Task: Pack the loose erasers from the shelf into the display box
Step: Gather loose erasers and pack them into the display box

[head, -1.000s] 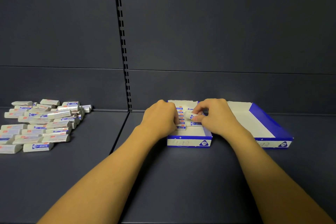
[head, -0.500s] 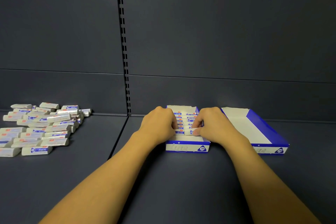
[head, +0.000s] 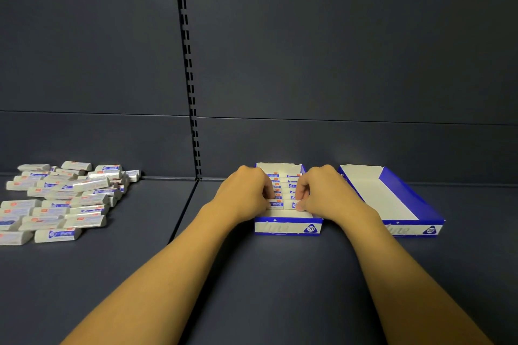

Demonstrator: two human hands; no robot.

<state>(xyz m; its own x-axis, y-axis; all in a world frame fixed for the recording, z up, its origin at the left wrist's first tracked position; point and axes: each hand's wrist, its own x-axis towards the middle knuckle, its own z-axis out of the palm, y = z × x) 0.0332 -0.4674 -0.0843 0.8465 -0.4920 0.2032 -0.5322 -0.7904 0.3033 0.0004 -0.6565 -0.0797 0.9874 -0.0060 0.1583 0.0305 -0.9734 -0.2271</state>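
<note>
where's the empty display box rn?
In the head view the empty display box sits on the shelf at right, just beyond the right hand, beside the box being filled.

We see two bare forearms entering from lower frame edge. Left hand and right hand bare: we note no gloves, rings or wristbands. Sleeves not in view. Short fingernails visible on right hand fingertips. Knuckle ridges rounded, smooth.
</note>
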